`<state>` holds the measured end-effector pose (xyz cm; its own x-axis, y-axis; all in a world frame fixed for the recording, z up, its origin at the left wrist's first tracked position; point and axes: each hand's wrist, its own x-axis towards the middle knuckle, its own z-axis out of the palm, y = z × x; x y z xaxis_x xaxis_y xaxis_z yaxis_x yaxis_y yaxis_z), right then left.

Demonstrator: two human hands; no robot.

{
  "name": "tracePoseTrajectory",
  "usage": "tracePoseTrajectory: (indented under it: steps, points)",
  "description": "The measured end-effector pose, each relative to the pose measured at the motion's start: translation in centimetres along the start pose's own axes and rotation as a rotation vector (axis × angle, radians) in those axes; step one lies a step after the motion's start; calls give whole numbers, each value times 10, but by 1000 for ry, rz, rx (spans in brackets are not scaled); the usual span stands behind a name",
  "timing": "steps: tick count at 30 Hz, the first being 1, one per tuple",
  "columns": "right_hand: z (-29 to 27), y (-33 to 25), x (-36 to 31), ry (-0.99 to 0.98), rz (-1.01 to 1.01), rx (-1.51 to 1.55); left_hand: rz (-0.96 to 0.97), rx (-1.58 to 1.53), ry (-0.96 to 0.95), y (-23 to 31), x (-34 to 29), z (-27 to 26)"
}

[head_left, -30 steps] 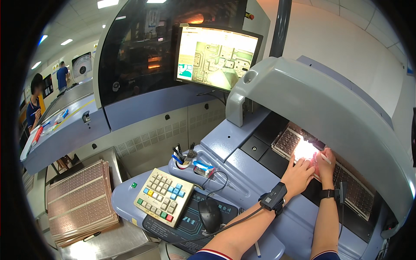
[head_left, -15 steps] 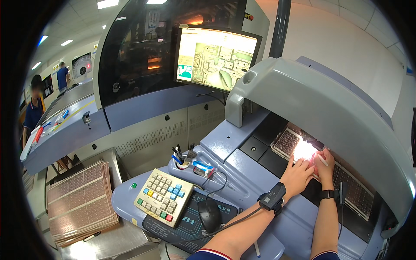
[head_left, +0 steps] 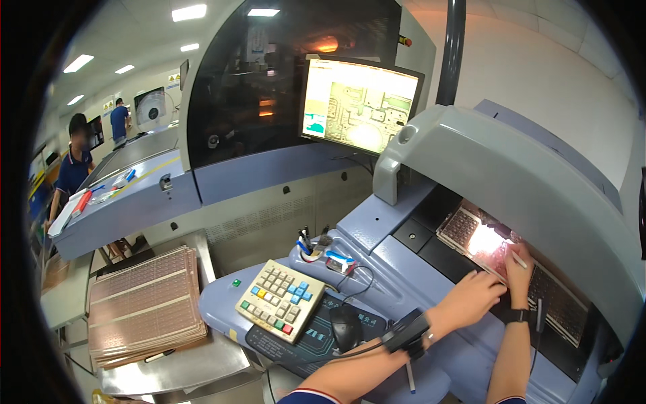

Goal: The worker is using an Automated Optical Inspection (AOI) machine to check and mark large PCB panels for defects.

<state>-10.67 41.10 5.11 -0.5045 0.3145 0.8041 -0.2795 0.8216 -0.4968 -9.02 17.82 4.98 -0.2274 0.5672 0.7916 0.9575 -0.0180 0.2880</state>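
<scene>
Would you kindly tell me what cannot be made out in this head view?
In the head view:
Brown panel: middle washed out by glare.
White tool: mostly hidden by the right hand gripping it.
Left hand: contact with the panel unclear from this angle.
Sheet stack: lower faces covered by the uppermost.

Toward four o'clock, the right hand (head_left: 519,276) grips a white pen (head_left: 519,259) over a brightly lit panel (head_left: 460,227), the left hand (head_left: 470,299) just beside it. I see a glowing screen (head_left: 360,101) at one, a keypad (head_left: 278,301) at seven, stacked panels (head_left: 145,303) at eight, a co-worker (head_left: 73,170) at nine.
</scene>
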Motion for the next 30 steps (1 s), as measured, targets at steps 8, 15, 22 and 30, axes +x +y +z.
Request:
tracePoseTrajectory:
  steps: [8, 15, 22, 30]
  points:
    - [-82, -90, -68, -263, 95, 170, -445, 185, 126, 75, -162, -214]
    - [-114, -46, -145, -132, 315, 308, -948, 868, 637, 14, -407, -306]
    - [-110, -153, -164, -299, 370, 267, -1089, 893, 259, -12, -378, -297]
    - [-103, -145, -169, -252, 437, 276, -1141, 968, 211, -20, -367, -294]
